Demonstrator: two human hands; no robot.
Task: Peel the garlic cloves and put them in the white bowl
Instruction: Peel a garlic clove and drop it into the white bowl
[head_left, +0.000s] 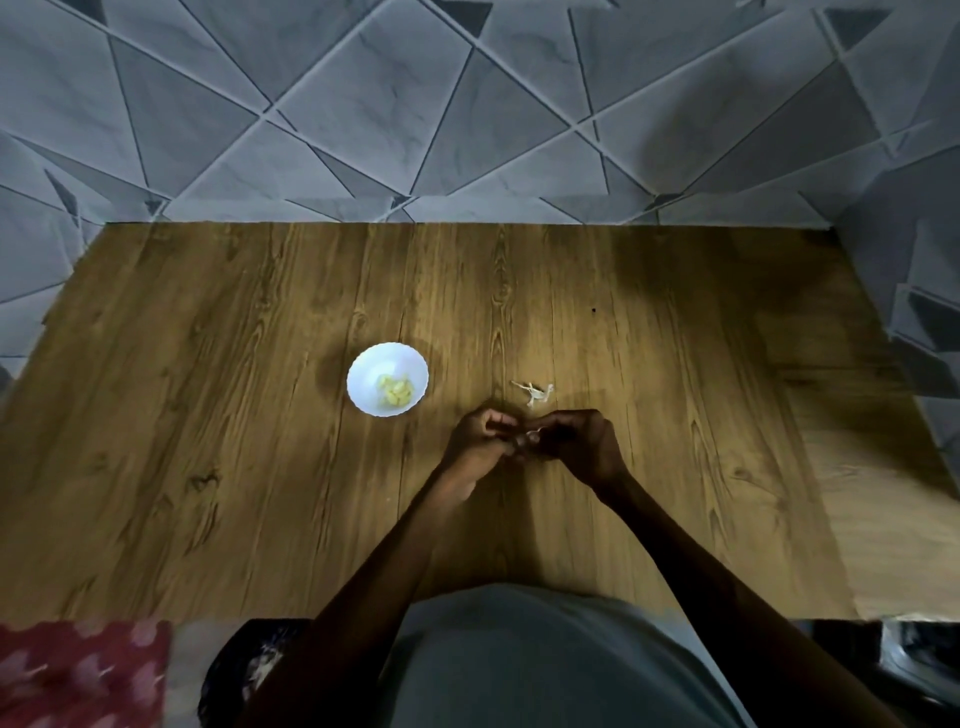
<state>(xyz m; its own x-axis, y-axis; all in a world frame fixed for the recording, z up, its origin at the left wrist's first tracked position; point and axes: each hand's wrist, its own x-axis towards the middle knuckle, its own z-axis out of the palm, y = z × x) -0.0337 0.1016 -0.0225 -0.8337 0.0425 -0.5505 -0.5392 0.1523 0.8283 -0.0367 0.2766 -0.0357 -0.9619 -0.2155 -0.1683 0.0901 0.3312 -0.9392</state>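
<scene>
A small white bowl (387, 379) stands on the wooden table (208, 415), left of my hands, with several peeled yellowish garlic cloves (396, 391) inside. My left hand (483, 441) and my right hand (576, 441) meet over the table's middle, fingers curled toward each other. Together they pinch a small garlic clove (527, 437), mostly hidden by my fingers, with a pale strip of skin sticking out near my right fingertips. A little heap of papery garlic skins (535, 392) lies on the table just beyond my hands.
A tiled wall with grey triangles (467, 104) runs behind the table and along its right side. A red patterned cloth (78, 675) shows at the lower left, below the table's near edge. My grey shirt (519, 665) fills the bottom middle.
</scene>
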